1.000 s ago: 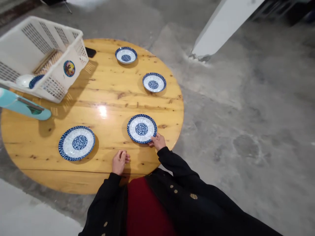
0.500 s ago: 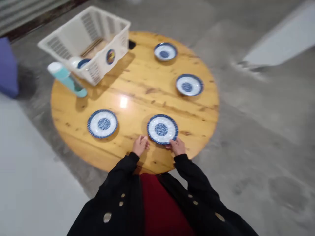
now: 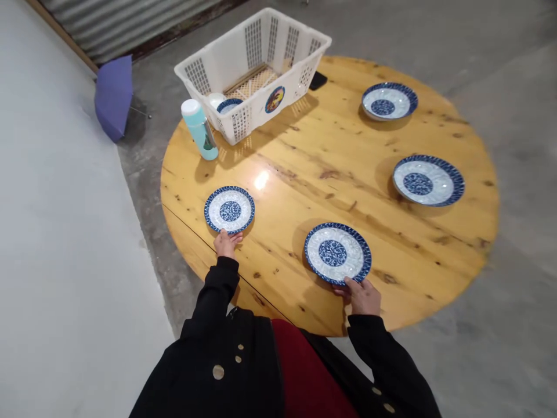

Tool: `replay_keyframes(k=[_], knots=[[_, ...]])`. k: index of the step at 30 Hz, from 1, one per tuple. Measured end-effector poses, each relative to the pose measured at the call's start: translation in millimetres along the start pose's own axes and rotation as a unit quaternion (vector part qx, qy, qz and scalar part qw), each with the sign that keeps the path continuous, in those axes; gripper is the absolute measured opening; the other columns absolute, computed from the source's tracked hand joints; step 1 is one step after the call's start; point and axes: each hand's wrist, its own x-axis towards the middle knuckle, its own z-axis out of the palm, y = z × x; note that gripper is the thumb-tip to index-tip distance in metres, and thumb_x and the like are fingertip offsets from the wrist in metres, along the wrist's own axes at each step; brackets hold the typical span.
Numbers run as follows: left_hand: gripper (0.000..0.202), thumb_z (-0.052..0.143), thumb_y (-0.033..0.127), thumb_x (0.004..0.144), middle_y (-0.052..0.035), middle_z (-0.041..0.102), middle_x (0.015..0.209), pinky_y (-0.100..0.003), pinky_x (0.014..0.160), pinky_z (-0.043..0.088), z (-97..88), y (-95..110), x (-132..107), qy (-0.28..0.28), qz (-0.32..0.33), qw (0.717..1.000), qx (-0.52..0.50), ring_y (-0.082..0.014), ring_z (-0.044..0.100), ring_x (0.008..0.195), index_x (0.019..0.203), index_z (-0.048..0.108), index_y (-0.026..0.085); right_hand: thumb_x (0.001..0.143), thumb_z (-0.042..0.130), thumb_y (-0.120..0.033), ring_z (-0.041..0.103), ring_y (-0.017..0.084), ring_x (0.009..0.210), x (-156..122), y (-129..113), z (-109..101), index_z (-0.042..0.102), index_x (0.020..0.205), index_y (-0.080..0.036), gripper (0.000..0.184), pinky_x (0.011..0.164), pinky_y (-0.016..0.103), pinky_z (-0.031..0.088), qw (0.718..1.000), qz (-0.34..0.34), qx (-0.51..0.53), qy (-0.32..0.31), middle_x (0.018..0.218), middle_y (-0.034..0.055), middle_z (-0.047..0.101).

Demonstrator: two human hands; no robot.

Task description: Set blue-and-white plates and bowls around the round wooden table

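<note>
Blue-rimmed white plates with a speckled blue centre lie on a round wooden table (image 3: 296,191). My left hand (image 3: 226,244) pinches the near rim of the left plate (image 3: 230,210), thumb on top and fingers beneath. With its thumb over the rim, my right hand (image 3: 360,295) grips the near edge of the front right plate (image 3: 333,253). That plate looks slightly raised at my side. Two more pieces of the same pattern, a plate at the right (image 3: 429,180) and one farther back (image 3: 390,101), stand untouched.
A white plastic basket (image 3: 256,110) stands at the back left, with a white and a blue-rimmed dish inside. A turquoise bottle (image 3: 201,130) is beside it, and a black phone-like object (image 3: 318,80) behind. A purple umbrella (image 3: 114,96) lies on the floor by the white wall.
My left hand has moved left from the table's front to the left plate and taken its rim. My right hand still holds its plate. The view has shifted left.
</note>
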Motion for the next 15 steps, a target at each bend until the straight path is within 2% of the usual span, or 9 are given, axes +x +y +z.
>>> replay_keyframes(k=[4,10,15], knots=[[0.03,0.049,0.042,0.096,-0.0077,0.069,0.069,-0.023,0.061,0.056,3.6,4.7,10.4,-0.003,0.008,1.0,0.01,-0.0173,0.074,0.068,0.087,0.053,0.014,0.048,0.081,-0.036,0.065,0.021,0.045,-0.6,0.4,0.2,0.059,0.083,-0.016,0.046,0.039,0.032,0.057,1.0,-0.001,0.001,0.0,0.06,-0.0014,0.067],[0.023,0.051,0.036,0.094,-0.0081,0.069,0.066,-0.023,0.059,0.056,3.8,22.7,27.8,-0.02,0.006,0.999,0.025,-0.0176,0.073,0.063,0.086,0.053,0.014,0.047,0.081,-0.037,0.068,0.022,0.05,-1.8,-2.8,2.3,0.06,0.086,-0.016,0.049,0.042,0.032,0.058,1.0,0.003,-0.003,0.003,0.063,-0.0016,0.067],[0.021,0.041,0.026,0.097,-0.0079,0.069,0.065,-0.023,0.059,0.056,5.2,22.4,30.0,-0.016,0.008,0.999,0.027,-0.0163,0.073,0.062,0.087,0.053,0.013,0.046,0.079,-0.036,0.065,0.021,0.046,-4.7,-8.2,5.3,0.059,0.082,-0.016,0.046,0.04,0.03,0.056,1.0,0.011,-0.002,0.01,0.056,-0.004,0.063]])
